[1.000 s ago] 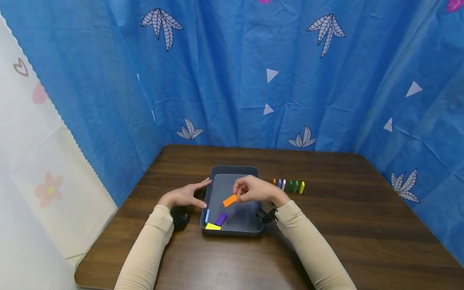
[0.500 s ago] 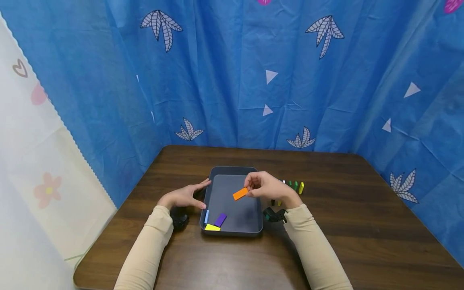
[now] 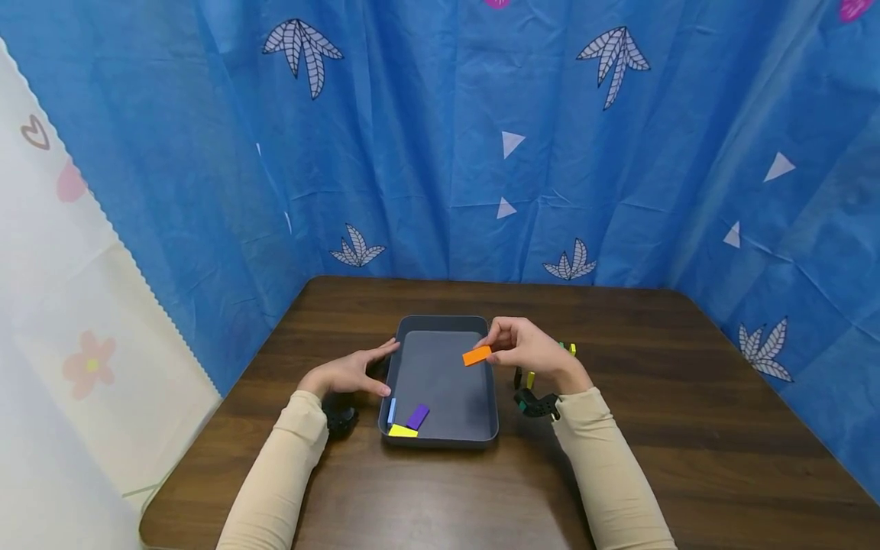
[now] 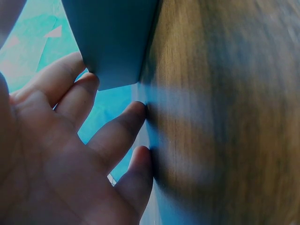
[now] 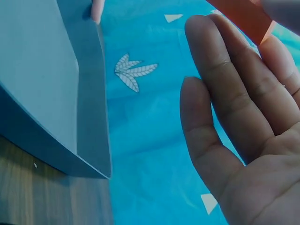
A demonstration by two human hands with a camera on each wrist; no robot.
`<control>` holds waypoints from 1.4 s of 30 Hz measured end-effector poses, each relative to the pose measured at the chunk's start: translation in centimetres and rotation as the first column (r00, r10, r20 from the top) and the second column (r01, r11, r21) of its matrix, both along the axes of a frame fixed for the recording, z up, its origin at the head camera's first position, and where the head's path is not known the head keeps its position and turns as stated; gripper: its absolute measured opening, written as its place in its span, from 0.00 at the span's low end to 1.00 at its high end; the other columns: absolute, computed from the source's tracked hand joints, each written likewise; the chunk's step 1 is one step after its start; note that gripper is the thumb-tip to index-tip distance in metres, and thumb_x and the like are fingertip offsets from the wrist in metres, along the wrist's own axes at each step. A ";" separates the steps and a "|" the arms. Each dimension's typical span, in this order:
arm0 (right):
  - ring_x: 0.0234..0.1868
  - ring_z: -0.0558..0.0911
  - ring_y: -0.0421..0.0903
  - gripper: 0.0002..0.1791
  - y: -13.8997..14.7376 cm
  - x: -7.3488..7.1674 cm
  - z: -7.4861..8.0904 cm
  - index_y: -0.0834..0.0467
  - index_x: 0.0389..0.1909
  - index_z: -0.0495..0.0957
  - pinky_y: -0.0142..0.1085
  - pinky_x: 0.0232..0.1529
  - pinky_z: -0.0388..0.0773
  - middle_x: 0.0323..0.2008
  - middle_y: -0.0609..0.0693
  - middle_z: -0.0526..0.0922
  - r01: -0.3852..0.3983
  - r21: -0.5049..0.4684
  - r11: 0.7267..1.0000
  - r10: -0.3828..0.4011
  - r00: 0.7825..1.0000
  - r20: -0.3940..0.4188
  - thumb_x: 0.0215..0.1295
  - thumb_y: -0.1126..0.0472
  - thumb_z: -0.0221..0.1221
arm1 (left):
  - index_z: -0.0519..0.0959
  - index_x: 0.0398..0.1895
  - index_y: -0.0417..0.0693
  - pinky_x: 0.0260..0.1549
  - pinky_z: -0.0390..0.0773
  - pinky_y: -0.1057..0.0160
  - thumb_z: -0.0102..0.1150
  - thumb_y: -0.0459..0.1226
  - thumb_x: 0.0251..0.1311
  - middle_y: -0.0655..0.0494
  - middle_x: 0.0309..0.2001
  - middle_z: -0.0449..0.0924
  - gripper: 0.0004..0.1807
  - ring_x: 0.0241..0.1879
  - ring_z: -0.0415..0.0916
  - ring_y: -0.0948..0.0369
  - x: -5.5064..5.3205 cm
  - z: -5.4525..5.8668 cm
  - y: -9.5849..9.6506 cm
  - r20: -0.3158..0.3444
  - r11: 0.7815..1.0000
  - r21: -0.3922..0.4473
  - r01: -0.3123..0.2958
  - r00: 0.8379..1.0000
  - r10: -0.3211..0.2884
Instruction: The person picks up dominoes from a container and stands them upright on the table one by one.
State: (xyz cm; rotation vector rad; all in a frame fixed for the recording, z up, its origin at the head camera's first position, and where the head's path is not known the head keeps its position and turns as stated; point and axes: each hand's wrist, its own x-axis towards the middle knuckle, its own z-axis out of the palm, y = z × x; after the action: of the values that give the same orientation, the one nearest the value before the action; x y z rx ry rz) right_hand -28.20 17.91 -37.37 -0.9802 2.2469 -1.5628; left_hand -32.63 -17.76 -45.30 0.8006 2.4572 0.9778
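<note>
Between thumb and fingers my right hand (image 3: 529, 347) pinches an orange block (image 3: 477, 356), held above the right side of a dark grey tray (image 3: 440, 441). In the right wrist view that orange block (image 5: 248, 18) shows at the top edge. My left hand (image 3: 351, 371) rests against the tray's left wall with fingers spread; in the left wrist view its fingertips touch the wall (image 4: 112, 47) and the table. Inside the tray's near left corner lie a light blue block (image 3: 392, 411), a purple block (image 3: 418, 416) and a yellow block (image 3: 402, 431).
Right of the tray, partly behind my right hand, stand a yellow block (image 3: 531, 380), a dark block (image 3: 518, 377) and another yellow block (image 3: 573, 349). The brown wooden table (image 3: 687, 428) ends at a blue curtain (image 3: 440, 137).
My right hand has carried the orange block rightward and away from me, from over the tray's middle to its right side. The left hand stays in place.
</note>
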 end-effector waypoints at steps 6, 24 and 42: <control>0.33 0.80 0.51 0.08 1.4 0.1 0.2 0.64 0.35 0.70 0.37 0.31 0.79 0.38 0.60 0.81 0.021 -0.024 0.999 -0.022 0.999 -0.035 0.55 0.69 0.58 | 0.46 0.69 0.64 0.61 0.51 0.42 0.65 0.51 0.43 0.65 0.70 0.37 0.51 0.69 0.41 0.53 0.0 0.1 0.1 -0.003 1.000 -0.011 -0.009 1.000 0.009; 0.33 0.79 0.49 0.10 5.0 0.4 1.1 0.58 0.39 0.71 0.39 0.33 0.78 0.36 0.56 0.81 0.175 0.088 0.981 -0.163 0.979 -0.125 0.58 0.60 0.57 | 0.46 0.69 0.62 0.61 0.50 0.41 0.65 0.52 0.42 0.64 0.70 0.36 0.51 0.69 0.39 0.53 0.0 0.1 0.1 0.009 1.000 -0.008 -0.010 1.000 0.010; 0.32 0.76 0.49 0.08 8.2 -0.2 -0.6 0.61 0.37 0.73 0.38 0.34 0.75 0.34 0.58 0.79 0.357 0.242 0.902 -0.339 0.934 -0.114 0.56 0.65 0.56 | 0.45 0.69 0.62 0.61 0.50 0.41 0.65 0.51 0.43 0.63 0.70 0.36 0.51 0.69 0.39 0.52 0.1 0.2 0.1 0.013 1.000 -0.006 -0.006 1.000 0.006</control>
State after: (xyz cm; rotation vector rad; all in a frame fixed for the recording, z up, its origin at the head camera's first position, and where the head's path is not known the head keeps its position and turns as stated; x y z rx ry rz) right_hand -28.42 26.07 -37.99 -0.5918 2.7084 -1.3184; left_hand -32.49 -17.69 -45.11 0.7828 2.4522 0.9739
